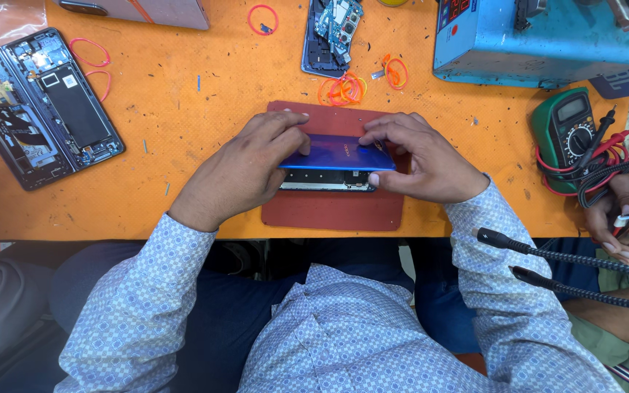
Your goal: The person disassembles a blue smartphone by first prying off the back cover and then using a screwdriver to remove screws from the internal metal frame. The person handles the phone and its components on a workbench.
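Head view: left hand (245, 171), right hand (420, 156) pinching glossy blue back cover (338, 153) over phone body (327, 181), seemingly metal-framed, on red-brown mat (333, 211).

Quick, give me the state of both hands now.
Left hand: closed on the blue phone, left end.
Right hand: closed on its right end.

A slim phone with a glossy blue back cover (338, 153) lies lengthwise left to right at the middle of the table, above a dark red mat (333, 211). Its cover seems lifted slightly along the near edge, where a dark strip of the phone's body (327, 180) shows beneath it.
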